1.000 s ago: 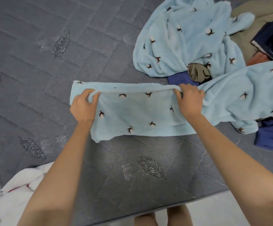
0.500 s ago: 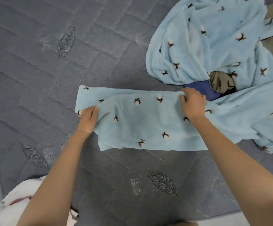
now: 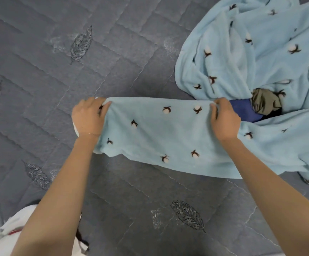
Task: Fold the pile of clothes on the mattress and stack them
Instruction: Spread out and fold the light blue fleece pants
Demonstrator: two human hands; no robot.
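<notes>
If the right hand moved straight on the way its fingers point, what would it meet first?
Likely the bunched light blue fleece lying just beyond the right hand; depth is unclear.

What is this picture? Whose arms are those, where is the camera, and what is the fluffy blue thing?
Those are a person's two bare arms. The camera sits on the person's head and looks down, so you see what they see. The left hand and the right hand each grip the far edge of a light blue fleece with little cotton-flower prints, spread on a grey quilted mattress. At the right, more blue fleece lies crumpled, with a navy cloth and an olive cloth peeking out. A white cloth lies at the bottom left.
</notes>
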